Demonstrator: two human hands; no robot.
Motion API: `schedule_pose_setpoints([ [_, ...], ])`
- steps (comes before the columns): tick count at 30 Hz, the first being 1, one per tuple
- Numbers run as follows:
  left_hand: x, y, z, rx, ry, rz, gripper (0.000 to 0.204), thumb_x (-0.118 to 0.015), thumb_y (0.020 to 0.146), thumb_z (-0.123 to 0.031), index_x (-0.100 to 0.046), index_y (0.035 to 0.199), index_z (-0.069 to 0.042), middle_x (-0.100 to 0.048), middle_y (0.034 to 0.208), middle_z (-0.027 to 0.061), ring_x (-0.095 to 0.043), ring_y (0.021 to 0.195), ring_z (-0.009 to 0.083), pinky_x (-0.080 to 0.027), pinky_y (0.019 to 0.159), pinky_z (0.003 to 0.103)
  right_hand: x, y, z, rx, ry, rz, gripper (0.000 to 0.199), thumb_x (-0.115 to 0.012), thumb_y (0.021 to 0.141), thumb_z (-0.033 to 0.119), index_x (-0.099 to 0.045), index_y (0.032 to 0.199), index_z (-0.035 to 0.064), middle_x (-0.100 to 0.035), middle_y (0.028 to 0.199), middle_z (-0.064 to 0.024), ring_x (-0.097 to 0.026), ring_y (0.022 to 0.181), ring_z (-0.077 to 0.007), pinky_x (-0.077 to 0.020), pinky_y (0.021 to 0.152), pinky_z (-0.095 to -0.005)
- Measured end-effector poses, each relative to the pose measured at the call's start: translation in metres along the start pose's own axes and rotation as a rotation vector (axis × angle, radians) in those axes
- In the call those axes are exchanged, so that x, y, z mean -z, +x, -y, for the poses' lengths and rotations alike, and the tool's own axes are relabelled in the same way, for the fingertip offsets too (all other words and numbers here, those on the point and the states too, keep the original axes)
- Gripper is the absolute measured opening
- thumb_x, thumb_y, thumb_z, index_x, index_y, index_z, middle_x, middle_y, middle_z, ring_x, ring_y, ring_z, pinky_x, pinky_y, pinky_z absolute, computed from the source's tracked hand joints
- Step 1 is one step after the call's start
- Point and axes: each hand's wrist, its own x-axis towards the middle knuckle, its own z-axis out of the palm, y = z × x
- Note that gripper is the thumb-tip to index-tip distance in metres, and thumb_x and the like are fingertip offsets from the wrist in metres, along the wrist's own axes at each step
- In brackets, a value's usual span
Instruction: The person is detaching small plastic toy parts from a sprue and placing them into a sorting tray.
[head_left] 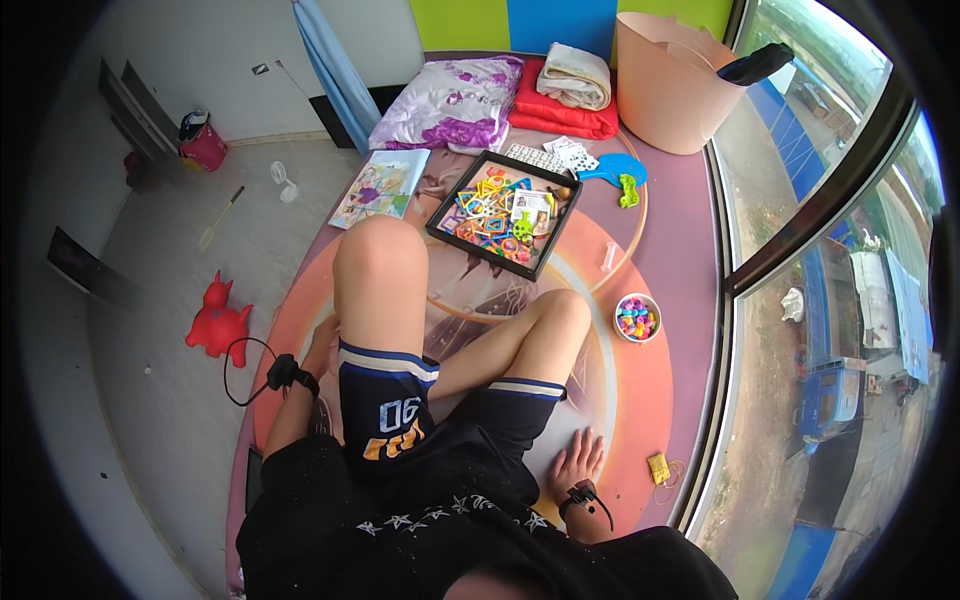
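My right hand lies flat on the round-patterned mat, fingers spread, holding nothing. A small yellow packet sits to its right. Beside my raised left knee, my left hand reaches down by the mat's left edge; its fingers are mostly hidden behind the leg. Both wrists wear black straps with a device. Beyond my knees is a black-rimmed tray of colourful plastic shapes, with a green piece and a printed card among them. A white bowl of colourful small pieces stands on the right.
A picture book, folded purple-white bedding, a red cushion and a large peach tub line the far side. A blue paddle-shaped thing lies near the tray. Windows border the right. A red toy animal stands on the floor at left.
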Motion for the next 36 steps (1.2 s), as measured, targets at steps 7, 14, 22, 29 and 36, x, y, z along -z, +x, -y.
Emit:
schedule_pose_setpoints([
  [7, 0.110, -0.007, 0.037, 0.085, 0.223, -0.299, 0.032, -0.058, 0.079, -0.030, -0.060, 0.101, -0.006, -0.059, 0.100, 0.0050, -0.055, 0.093, 0.0190, -0.043, 0.078, 0.034, 0.006, -0.003, 0.009, 0.045, -0.012, -0.048, 0.053, -0.038, 0.086, 0.027, -0.035, 0.132, 0.0016, -0.023, 0.143, -0.0153, -0.011, 0.134, -0.0374, -0.0083, 0.108, -0.0512],
  [14, 0.108, 0.021, 0.086, 0.004, 1.013, -0.194, 0.039, -0.062, 0.076, -0.031, -0.057, 0.104, -0.005, -0.057, 0.103, 0.0089, -0.055, 0.094, 0.0198, -0.043, 0.080, 0.035, 0.013, 0.001, 0.012, 0.094, -0.161, 0.001, 0.047, -0.044, 0.079, 0.022, -0.048, 0.116, -0.0082, -0.034, 0.132, -0.0211, -0.014, 0.132, -0.0405, -0.0130, 0.107, -0.0540],
  [22, 0.053, 0.024, 0.150, -0.102, 0.993, -0.086, 0.054, -0.067, 0.071, -0.035, -0.051, 0.112, -0.004, -0.053, 0.111, 0.0144, -0.053, 0.100, 0.0252, -0.043, 0.083, 0.037, 0.007, -0.014, 0.016, 0.012, -0.019, -0.061, 0.051, -0.039, 0.087, 0.024, -0.034, 0.133, 0.0037, -0.026, 0.142, -0.0149, -0.014, 0.133, -0.0382, -0.0113, 0.107, -0.0519],
  [29, 0.044, 0.049, 0.167, -0.141, 1.004, 0.028, 0.068, -0.071, 0.067, -0.038, -0.046, 0.120, -0.003, -0.049, 0.117, 0.0193, -0.051, 0.104, 0.0300, -0.042, 0.086, 0.040, 0.005, -0.015, 0.018, -0.035, -0.045, -0.025, 0.050, -0.041, 0.087, 0.025, -0.036, 0.132, 0.0052, -0.027, 0.142, -0.0140, -0.015, 0.133, -0.0374, -0.0130, 0.107, -0.0513],
  [36, 0.065, 0.061, 0.153, -0.211, 1.034, 0.108, 0.083, -0.075, 0.063, -0.042, -0.041, 0.127, -0.002, -0.045, 0.123, 0.0241, -0.050, 0.109, 0.0347, -0.042, 0.088, 0.042, 0.015, -0.031, 0.024, -0.054, -0.042, 0.028, 0.050, -0.043, 0.085, 0.024, -0.037, 0.131, 0.0058, -0.028, 0.142, -0.0128, -0.017, 0.133, -0.0373, -0.0144, 0.107, -0.0511],
])
